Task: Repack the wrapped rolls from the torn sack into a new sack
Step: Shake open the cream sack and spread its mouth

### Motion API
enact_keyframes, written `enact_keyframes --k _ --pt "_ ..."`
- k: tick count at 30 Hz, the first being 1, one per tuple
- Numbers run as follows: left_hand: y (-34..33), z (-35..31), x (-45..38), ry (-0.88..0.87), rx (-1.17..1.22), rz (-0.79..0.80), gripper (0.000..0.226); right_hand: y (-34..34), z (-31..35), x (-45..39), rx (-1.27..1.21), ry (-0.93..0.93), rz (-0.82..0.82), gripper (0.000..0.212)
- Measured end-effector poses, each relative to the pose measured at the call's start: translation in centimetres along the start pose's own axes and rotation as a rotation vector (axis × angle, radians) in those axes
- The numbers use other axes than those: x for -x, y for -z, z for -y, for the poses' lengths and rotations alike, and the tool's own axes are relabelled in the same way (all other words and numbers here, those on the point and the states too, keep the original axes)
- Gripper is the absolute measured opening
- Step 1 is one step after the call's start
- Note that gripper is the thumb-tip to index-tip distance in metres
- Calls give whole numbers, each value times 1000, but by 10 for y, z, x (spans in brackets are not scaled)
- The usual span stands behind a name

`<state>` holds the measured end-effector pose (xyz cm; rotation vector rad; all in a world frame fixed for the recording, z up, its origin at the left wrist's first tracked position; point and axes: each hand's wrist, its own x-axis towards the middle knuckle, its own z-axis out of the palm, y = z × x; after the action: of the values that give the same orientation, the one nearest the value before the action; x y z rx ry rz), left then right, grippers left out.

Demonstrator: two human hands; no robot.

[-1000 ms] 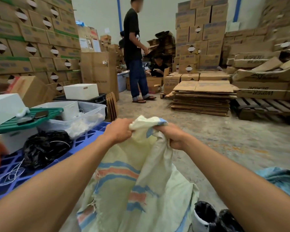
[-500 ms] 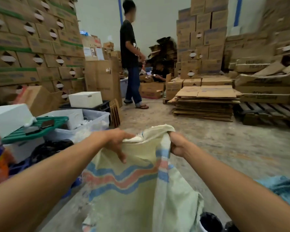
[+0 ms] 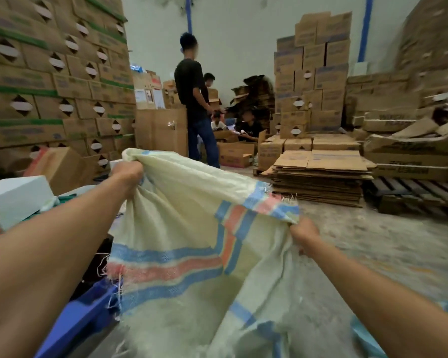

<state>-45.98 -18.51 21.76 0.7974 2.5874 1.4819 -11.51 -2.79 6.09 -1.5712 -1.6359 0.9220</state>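
Left hand (image 3: 128, 174) is up at eleven o'clock, fingers curled tight round one corner of the sack (image 3: 192, 254). Right hand (image 3: 304, 232) sits lower at three o'clock, fist closed on the other corner by the frayed striped edge. A second ago both fists were bunched together on the sack's top; now I've pulled them wide apart and the cloth is stretched flat between them, stripes showing, the lower part trailing toward six o'clock. Threads hang off the left edge, so I can't say for sure whether this is the torn one or the new one.

That spread tells me I'm shaking it out and hunting for the mouth. No rolls in sight right now, so I judge the repacking proper hasn't begun.

Around me: blue pallet (image 3: 88, 313) at seven o'clock, white box (image 3: 13, 200) at nine, flat cardboard (image 3: 318, 174) stacked at two, a person (image 3: 194, 99) standing at twelve, back turned. Next I'd want the mouth opened, gently, since that weave frays easily.
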Motion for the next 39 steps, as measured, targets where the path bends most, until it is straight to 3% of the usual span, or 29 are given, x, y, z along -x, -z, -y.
enact_keyframes --k 2,4,7,9,11,12,14,16,18,20,22,25,27,29,30,32,34,36,39 --pt "-4 7 -1 -49 -86 -26 42 8 25 -13 -434 -182 73 21" --pt "-10 12 6 -247 -276 -157 41 20 59 -29 -717 -202 81 21" --pt "-8 16 15 -618 -372 -351 53 42 109 -35 -833 -65 206 28" --pt "-3 18 17 -856 -409 -354 58 53 127 -31 -653 186 255 59" --pt "1 22 10 -1018 -485 -332 63 55 128 -29 -240 502 185 97" --pt "2 26 6 -1085 -568 -320 69 54 125 -24 -6 651 139 103" --pt "-1 37 1 -1221 -714 -298 84 42 107 -23 388 799 77 92" --pt "-3 46 2 -1330 -813 -298 91 30 86 -26 559 793 -9 67" --pt "-6 53 5 -1415 -962 -344 84 22 68 -26 646 751 -97 49" --pt "-12 57 14 -1434 -1134 -283 57 20 55 -25 582 644 -199 41" --pt "-19 60 26 -1336 -1290 -149 27 20 46 -27 197 393 -276 32" --pt "-26 59 43 -1093 -1274 30 20 15 44 -34 -507 -140 -109 31" --pt "-27 66 50 -991 -1128 157 22 20 40 -44 -705 -255 22 37" --pt "-25 75 52 -996 -1051 264 32 37 37 -38 -593 -164 242 33" --pt "-22 79 53 -1011 -1068 305 39 47 34 -31 -423 -54 353 29" --pt "-17 89 51 -1026 -1154 379 52 65 21 -29 76 242 480 57" --pt "-10 96 52 -965 -1171 514 78 72 0 -33 433 519 480 75" --pt "-4 102 56 -928 -1128 600 100 77 -19 -35 466 660 444 59" --pt "-2 103 63 -995 -1142 576 99 88 -41 -42 458 737 237 27"
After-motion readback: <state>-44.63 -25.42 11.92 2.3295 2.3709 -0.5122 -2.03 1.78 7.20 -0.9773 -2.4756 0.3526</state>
